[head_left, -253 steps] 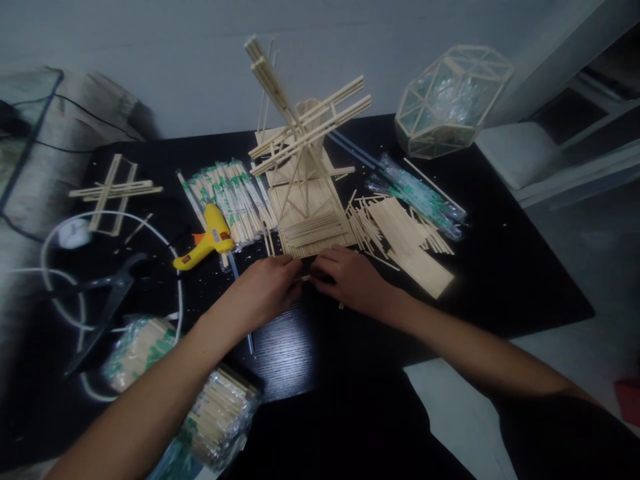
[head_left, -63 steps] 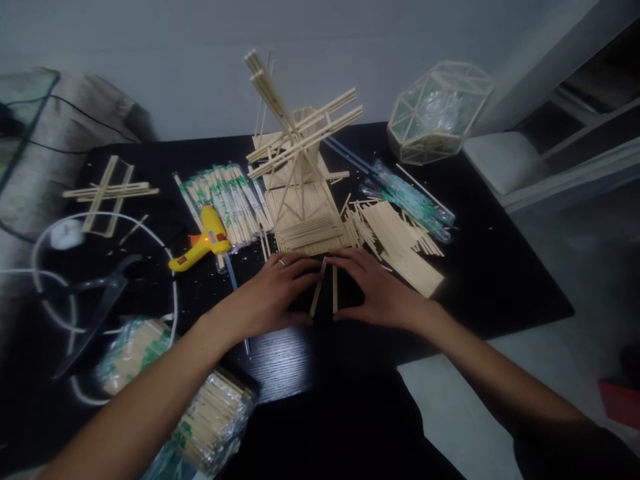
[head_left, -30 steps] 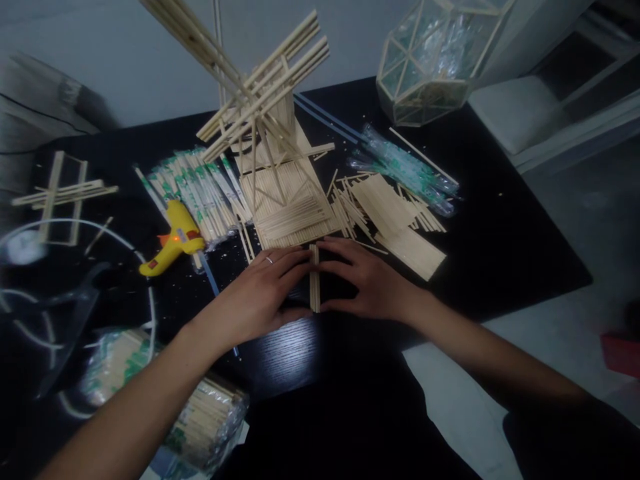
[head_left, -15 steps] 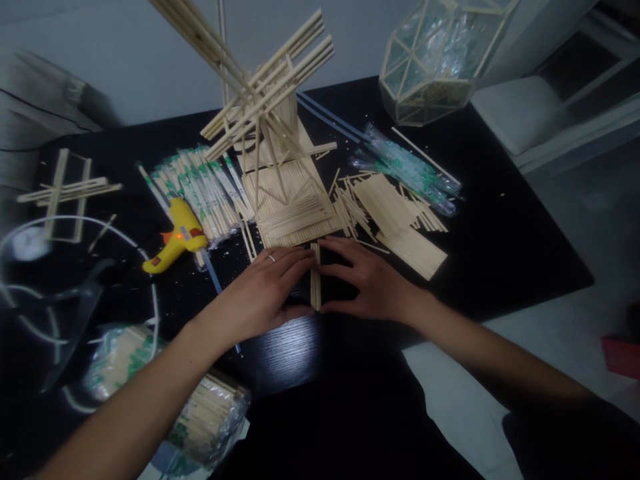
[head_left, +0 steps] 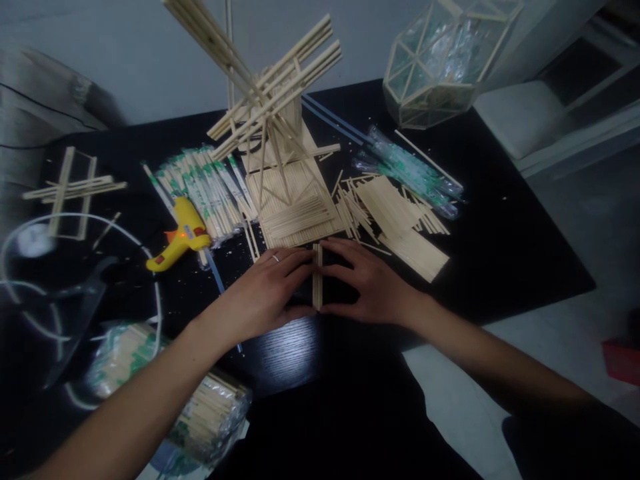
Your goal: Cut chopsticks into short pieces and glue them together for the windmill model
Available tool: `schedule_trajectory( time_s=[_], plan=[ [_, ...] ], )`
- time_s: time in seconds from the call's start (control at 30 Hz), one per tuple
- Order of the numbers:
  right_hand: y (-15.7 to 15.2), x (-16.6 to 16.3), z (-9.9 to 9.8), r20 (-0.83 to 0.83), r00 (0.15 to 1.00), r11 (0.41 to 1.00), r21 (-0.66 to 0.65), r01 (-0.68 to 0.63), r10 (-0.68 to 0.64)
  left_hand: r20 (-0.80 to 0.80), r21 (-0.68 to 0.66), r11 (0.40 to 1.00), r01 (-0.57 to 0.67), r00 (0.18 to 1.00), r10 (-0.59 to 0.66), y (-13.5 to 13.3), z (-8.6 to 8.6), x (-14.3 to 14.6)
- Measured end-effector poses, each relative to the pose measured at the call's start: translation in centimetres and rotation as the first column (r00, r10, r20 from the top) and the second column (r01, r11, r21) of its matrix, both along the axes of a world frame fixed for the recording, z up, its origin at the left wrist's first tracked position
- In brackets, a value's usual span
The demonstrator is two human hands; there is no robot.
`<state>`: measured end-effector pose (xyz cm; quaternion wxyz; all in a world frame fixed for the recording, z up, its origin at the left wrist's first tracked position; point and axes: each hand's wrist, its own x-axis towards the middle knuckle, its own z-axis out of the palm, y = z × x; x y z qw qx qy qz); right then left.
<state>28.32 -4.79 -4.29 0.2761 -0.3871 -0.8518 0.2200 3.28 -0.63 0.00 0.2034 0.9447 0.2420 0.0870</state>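
Observation:
A narrow bundle of short wooden sticks (head_left: 317,280) lies on the black table, its length pointing away from me. My left hand (head_left: 273,287) presses its fingertips and thumb against the left side of the bundle; a ring shows on one finger. From the other side, my right hand (head_left: 373,283) pinches the same sticks with fingertips and thumb. Just beyond my fingers is a windmill-like model (head_left: 273,127) built of sticks, with long crossed blades. On its slatted base (head_left: 297,183) rests a loose pile of thin sticks (head_left: 300,217).
A yellow glue gun (head_left: 183,233) lies at left beside wrapped chopsticks (head_left: 200,187). Flat stick panels (head_left: 415,257) and short sticks are at right. A faceted glass container (head_left: 430,73) stands at the back right. Packed chopstick bundles (head_left: 210,413) lie near my left forearm.
The whole view has shifted slightly, so things appear a little further right and lower. Both hands keep their hold on the stick bundle, with almost no movement.

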Motion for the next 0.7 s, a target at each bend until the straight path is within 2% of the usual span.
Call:
schedule_trajectory(
  time_s=[0.47, 0.7],
  plan=[
    [0.01, -0.16, 0.02, -0.008, 1.0, 1.0, 0.004, -0.002, 0.002, 0.022, -0.036, 0.999, -0.007, 1.0, 0.008, 0.04, -0.3, -0.2],
    [-0.07, -0.11, -0.16, 0.025, 1.0, 0.999, 0.054, -0.001, 0.0, 0.019, -0.052, 0.999, -0.011, 1.0, 0.012, -0.03, -0.06, -0.06]
  ],
)
